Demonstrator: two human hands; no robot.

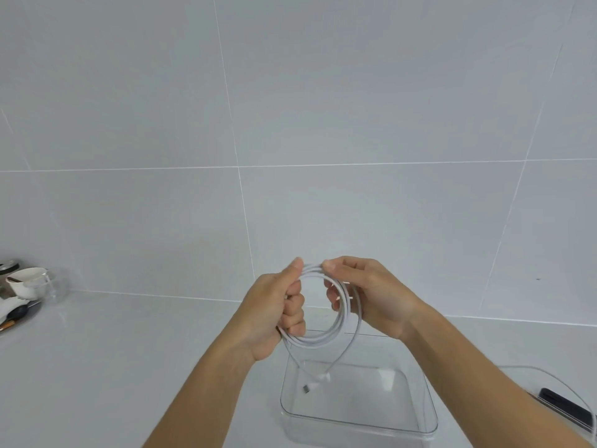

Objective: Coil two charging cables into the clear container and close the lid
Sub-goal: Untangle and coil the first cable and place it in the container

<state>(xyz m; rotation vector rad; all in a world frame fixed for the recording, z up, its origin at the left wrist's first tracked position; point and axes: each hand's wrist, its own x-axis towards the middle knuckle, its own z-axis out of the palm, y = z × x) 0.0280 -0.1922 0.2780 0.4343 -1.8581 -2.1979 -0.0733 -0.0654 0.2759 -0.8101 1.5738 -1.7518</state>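
white cable held in a coil above the open clear container

from my remote seat i took the clear container (pixel 357 412) as my landmark. it sat open on the pale counter (pixel 97 367), and i could see nothing lying on its floor.

directly above its far rim, both hands held the white charging cable (pixel 326 337) wound into a round coil of several loops. the left hand (pixel 277 315) was closed around the left side of the coil, fingers curled into a near fist and the thumb pressed on the top of the loops. the right hand (pixel 368 295) pinched the top right of the coil between thumb and fingers, its other fingers loosely bent behind the loops.

a loose tail dropped from the coil into the container, and its connector (pixel 307 388) hung just above the floor; i could not tell if it touched.

right of the container lay a clear lid (pixel 529 373) with a dark object (pixel 563 407) beside it. far to the left of the container stood some dishes (pixel 26 282) against the tiled wall (pixel 290 108).
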